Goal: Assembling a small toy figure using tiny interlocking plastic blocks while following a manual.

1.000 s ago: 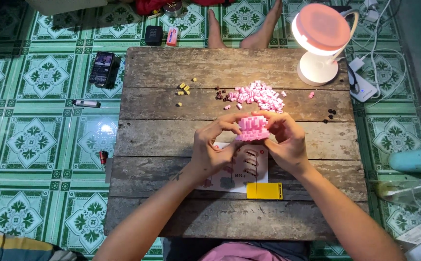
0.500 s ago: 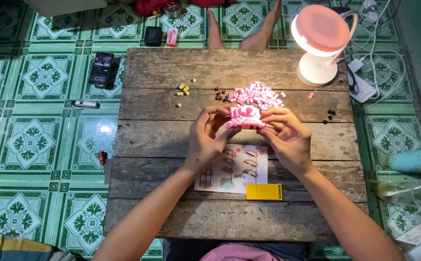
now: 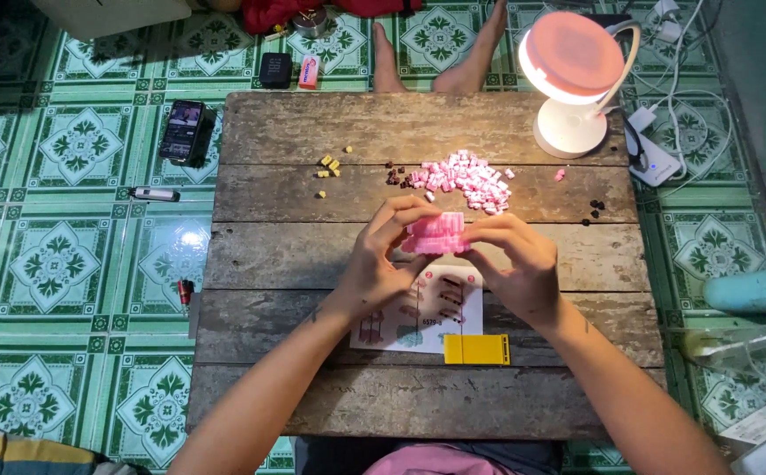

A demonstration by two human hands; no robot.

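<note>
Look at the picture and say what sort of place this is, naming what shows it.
Probably a home floor workspace, not a workshop: a low wooden table stands on patterned green floor tiles, a round desk lamp lights it, and someone's bare feet rest beyond it.

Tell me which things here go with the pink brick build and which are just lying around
In use: pink brick model held by left hand and right hand; pink brick pile; yellow bricks; instruction sheet.

Lying about: phone, lamp, marker on the floor.
</note>
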